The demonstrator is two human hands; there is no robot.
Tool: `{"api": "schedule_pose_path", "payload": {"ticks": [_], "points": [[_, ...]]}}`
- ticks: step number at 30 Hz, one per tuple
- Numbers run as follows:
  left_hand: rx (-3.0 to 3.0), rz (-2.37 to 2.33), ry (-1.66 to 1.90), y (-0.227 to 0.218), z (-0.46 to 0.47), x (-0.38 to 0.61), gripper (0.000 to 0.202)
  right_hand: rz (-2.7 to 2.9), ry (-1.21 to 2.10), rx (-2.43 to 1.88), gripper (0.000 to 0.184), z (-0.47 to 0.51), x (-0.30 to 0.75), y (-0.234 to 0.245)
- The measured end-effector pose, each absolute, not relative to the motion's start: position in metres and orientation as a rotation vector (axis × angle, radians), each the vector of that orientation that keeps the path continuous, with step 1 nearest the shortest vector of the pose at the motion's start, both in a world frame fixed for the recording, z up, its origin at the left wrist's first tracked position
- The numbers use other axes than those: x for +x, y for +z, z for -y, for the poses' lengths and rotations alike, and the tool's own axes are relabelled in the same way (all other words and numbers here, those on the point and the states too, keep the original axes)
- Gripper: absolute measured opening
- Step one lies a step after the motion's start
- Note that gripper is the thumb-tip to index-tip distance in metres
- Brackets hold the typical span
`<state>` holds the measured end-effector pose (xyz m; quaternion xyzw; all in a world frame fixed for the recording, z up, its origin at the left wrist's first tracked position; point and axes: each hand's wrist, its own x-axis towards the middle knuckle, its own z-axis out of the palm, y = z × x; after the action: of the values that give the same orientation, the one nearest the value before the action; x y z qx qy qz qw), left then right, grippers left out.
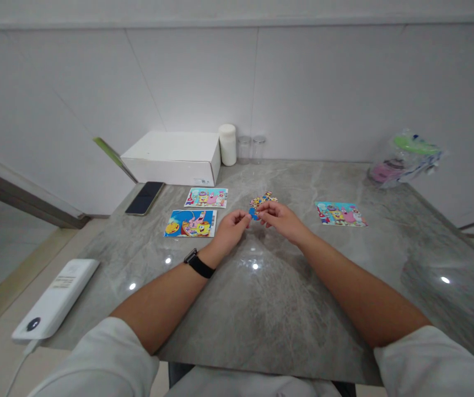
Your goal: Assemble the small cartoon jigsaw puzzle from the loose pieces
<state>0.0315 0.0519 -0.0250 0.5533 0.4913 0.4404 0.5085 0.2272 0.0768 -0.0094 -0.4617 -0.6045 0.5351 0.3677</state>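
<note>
A small blue jigsaw puzzle piece (253,214) shows between my two hands above the middle of the table. My left hand (232,227), with a black watch band at the wrist, pinches its left side. On its right side are the closed fingertips of my right hand (279,218), which partly hide it. Just behind the hands lies a small heap of multicoloured jigsaw pieces (267,197). Left of my left hand are a blue cartoon card (190,223) and a lighter cartoon picture (206,197). A similar cartoon picture (340,214) lies to the right.
At the back left stand a white box (171,157), a white bottle (227,144) and two clear jars (251,149). A phone (145,197) and a white power bank (57,300) with a cable lie on the left. A plastic-wrapped item (402,160) sits back right.
</note>
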Motion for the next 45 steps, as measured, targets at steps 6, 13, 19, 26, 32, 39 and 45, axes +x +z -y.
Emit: {"api": "schedule_pose_path", "payload": {"ticks": [6,13,19,26,32,39,45], "points": [[1.293,-1.190,1.105,-0.031,-0.054,0.032,0.037,1.515,1.352,-1.201,0.038,-0.069,0.214,-0.022],[1.206,-1.131,1.060,-0.033,-0.052,0.035,0.039,1.515,1.274,-1.212,0.037,-0.070,0.212,-0.032],[1.140,-1.113,1.044,-0.031,-0.051,0.036,0.038,1.503,1.272,-1.231,0.035,-0.071,0.213,-0.032],[1.207,-1.150,1.045,-0.029,-0.049,0.035,0.036,1.575,1.246,-1.233,0.038,-0.070,0.213,-0.032],[1.213,-1.142,1.033,-0.029,-0.051,0.033,0.035,1.466,1.324,-1.266,0.040,-0.074,0.218,-0.029],[1.370,-1.181,0.990,-0.030,-0.051,0.033,0.030,1.587,1.242,-1.218,0.034,-0.080,0.225,-0.024],[1.459,-1.178,0.972,-0.027,-0.048,0.033,0.026,1.763,1.262,-1.124,0.032,-0.084,0.234,-0.020]]}}
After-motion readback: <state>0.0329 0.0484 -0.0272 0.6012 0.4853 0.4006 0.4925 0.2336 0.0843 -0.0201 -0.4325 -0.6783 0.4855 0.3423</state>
